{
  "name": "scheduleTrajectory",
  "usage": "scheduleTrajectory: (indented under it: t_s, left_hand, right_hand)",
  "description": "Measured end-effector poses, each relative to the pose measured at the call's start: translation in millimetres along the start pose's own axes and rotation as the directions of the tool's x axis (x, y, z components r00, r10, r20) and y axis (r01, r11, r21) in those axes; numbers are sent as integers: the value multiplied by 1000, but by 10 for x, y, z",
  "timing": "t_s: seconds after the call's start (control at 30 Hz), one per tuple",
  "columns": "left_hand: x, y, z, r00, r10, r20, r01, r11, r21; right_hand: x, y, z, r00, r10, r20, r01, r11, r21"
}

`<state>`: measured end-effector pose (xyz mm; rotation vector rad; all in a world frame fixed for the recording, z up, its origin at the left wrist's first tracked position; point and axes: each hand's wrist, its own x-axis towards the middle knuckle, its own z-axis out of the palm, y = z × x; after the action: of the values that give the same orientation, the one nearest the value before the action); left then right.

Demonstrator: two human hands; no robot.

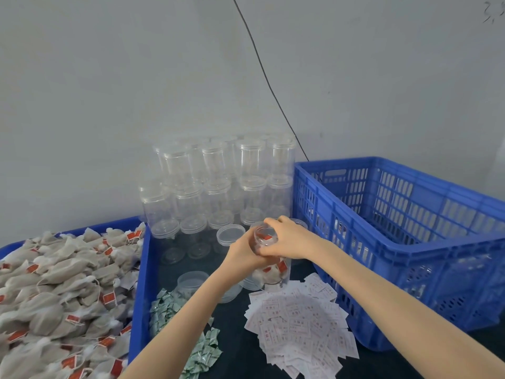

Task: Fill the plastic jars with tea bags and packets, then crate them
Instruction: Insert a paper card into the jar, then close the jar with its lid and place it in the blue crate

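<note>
Clear jar (269, 258) holding tea bags, upright, beside blue crate (410, 242)

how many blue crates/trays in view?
2. The tall slatted blue crate stands at right, beside the stacked clear jars. The shallow blue tray heaped with tea bags sits at left. Nothing suggests more hidden.

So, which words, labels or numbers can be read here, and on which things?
No text is legible.
Red tags on the beige tea bags: print too small.
White paper slips: red print blurred.
Green-white packets: unreadable.
Faint wall scribble: unreadable.
</note>
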<state>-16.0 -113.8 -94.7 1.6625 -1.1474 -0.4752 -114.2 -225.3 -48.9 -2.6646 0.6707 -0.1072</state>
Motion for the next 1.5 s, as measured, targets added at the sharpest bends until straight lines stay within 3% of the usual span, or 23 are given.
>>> scheduleTrajectory:
  t_s: [0.17, 0.27, 0.43, 0.53, 0.63, 0.8, 1.03, 1.2, 1.37, 1.5]
  left_hand:
    - [104, 94, -16, 1000, -5, 4, 5, 997, -73]
    - [218, 291, -10, 997, 66, -35, -70, 987, -142]
    - [483, 544, 39, 984, 81, -157, -102, 986, -130]
    - [551, 568, 132, 985, 106, -138, -118, 989, -87]
    - [590, 516, 258, 988, 110, -105, -116, 992, -50]
    - [640, 484, 452, 992, 91, -85, -97, 993, -73]
    - [725, 593, 712, 995, 93, -34, -97, 984, -149]
    - [747, 593, 847, 996, 92, 2, -91, 985, -145]
    - [771, 570, 940, 995, 98, 17, -95, 986, -135]
    - [796, 578, 967, 994, 107, 21, -103, 987, -126]
  right_hand:
    - [45, -96, -324, 1000, -13, -14, 9, 961, -275]
    - [69, -158, -693, 998, -34, -57, 11, 935, -355]
    - [66, -29, -1443, 944, 0, -331, -96, 957, -273]
    - [34, 231, -1821, 858, 66, -510, -175, 970, -170]
    - [-22, 617, -2018, 786, 173, -594, -317, 937, -147]
    - [-186, 1345, -1879, 778, 352, -520, -509, 839, -192]
    - [-378, 2069, -1323, 758, 592, -273, -648, 730, -218]
    - [-398, 2207, -1328, 707, 677, -203, -706, 692, -150]
    - [-429, 2312, -1222, 624, 771, -128, -773, 586, -244]
    - [-480, 2275, -1177, 632, 774, 17, -723, 598, -346]
